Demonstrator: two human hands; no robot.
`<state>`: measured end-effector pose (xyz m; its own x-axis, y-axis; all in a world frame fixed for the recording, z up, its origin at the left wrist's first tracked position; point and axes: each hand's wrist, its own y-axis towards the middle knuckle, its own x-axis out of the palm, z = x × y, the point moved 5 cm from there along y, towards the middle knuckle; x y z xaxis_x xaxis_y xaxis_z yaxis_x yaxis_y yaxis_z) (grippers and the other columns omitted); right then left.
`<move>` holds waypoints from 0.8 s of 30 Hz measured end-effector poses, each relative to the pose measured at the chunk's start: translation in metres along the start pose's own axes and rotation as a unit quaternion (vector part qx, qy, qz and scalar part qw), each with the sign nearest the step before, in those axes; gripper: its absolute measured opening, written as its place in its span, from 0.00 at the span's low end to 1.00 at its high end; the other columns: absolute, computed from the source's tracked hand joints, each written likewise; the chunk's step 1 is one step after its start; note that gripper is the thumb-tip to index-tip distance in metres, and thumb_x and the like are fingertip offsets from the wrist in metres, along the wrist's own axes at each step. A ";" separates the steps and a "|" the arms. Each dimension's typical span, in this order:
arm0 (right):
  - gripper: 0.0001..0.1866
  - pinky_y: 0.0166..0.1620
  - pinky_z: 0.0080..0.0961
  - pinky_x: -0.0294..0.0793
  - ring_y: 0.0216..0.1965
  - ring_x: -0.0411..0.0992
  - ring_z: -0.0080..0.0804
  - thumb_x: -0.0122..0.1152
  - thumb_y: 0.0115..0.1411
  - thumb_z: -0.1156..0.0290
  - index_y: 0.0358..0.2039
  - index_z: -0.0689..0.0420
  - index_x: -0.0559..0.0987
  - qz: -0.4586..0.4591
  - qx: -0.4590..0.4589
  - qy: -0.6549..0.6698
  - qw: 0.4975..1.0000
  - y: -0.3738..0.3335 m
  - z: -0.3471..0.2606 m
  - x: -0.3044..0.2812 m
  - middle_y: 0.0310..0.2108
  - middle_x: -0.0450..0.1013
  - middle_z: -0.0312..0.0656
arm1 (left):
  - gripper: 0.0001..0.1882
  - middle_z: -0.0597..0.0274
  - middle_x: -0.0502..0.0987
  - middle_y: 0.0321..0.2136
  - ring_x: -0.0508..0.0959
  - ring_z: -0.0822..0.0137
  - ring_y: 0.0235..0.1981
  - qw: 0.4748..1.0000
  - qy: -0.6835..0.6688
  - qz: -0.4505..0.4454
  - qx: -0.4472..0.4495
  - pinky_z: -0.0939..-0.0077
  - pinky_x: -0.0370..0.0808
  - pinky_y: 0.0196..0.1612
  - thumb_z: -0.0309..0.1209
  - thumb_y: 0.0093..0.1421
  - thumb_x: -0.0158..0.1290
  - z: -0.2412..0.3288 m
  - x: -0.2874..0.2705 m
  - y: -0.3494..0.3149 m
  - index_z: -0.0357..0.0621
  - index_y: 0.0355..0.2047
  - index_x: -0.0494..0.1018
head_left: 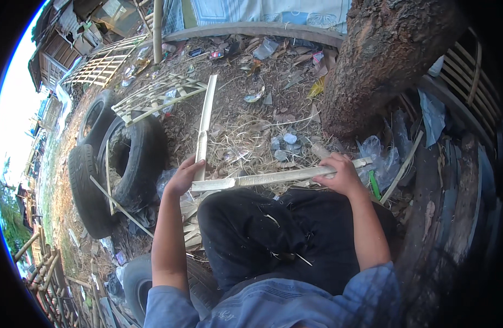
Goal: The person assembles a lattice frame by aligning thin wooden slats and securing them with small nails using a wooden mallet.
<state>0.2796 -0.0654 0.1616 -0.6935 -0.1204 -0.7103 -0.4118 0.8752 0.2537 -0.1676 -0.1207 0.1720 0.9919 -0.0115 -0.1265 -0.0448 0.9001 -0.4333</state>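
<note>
Both of my grips are closed on bamboo. My right hand (341, 175) wraps around a long split bamboo strip (278, 177) near its right end, fingers curled over the top, and the strip lies crosswise above my knees. My left hand (183, 176) holds the lower part of a second bamboo slat (205, 120), which runs away from me over the ground; its near end meets the left end of the crosswise strip beside my palm. Below both hands are my dark trousers (262, 235), flecked with pale shavings. More cut slats (190, 227) lie under my left forearm. On my left stand old tyres (136, 164) with a bamboo lattice panel (155, 95) resting past them. A thick tree trunk (382, 60) rises ahead on my right, with litter and dry chaff over the soil (251, 109).
</note>
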 end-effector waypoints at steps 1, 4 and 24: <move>0.25 0.48 0.39 0.72 0.41 0.74 0.46 0.77 0.42 0.50 0.34 0.55 0.82 0.006 0.000 0.001 1.000 0.000 0.001 0.002 0.36 0.76 0.42 | 0.18 0.64 0.78 0.38 0.75 0.75 0.39 1.000 -0.002 0.022 0.002 0.78 0.71 0.43 0.39 0.69 0.49 -0.003 -0.004 0.002 0.39 0.52 0.72; 0.27 0.49 0.39 0.72 0.41 0.75 0.47 0.75 0.44 0.46 0.34 0.56 0.82 0.004 -0.013 -0.019 1.000 -0.002 0.002 0.008 0.36 0.76 0.44 | 0.19 0.59 0.75 0.47 0.73 0.69 0.48 0.998 -0.045 0.025 -0.038 0.71 0.68 0.52 0.32 0.67 0.51 -0.025 -0.023 0.010 0.39 0.56 0.68; 0.27 0.50 0.38 0.70 0.41 0.75 0.43 0.72 0.45 0.43 0.32 0.55 0.83 -0.005 0.014 -0.056 0.998 -0.004 0.014 0.022 0.36 0.77 0.42 | 0.35 0.54 0.62 0.65 0.61 0.58 0.66 0.989 -0.093 0.051 -0.099 0.54 0.59 0.64 0.52 0.69 0.41 -0.087 -0.010 0.012 0.39 0.66 0.59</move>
<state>0.2738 -0.0650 0.1359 -0.6185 -0.0781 -0.7819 -0.4015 0.8868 0.2290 -0.1881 -0.1477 0.0905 0.9849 0.1717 -0.0213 -0.1504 0.7891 -0.5956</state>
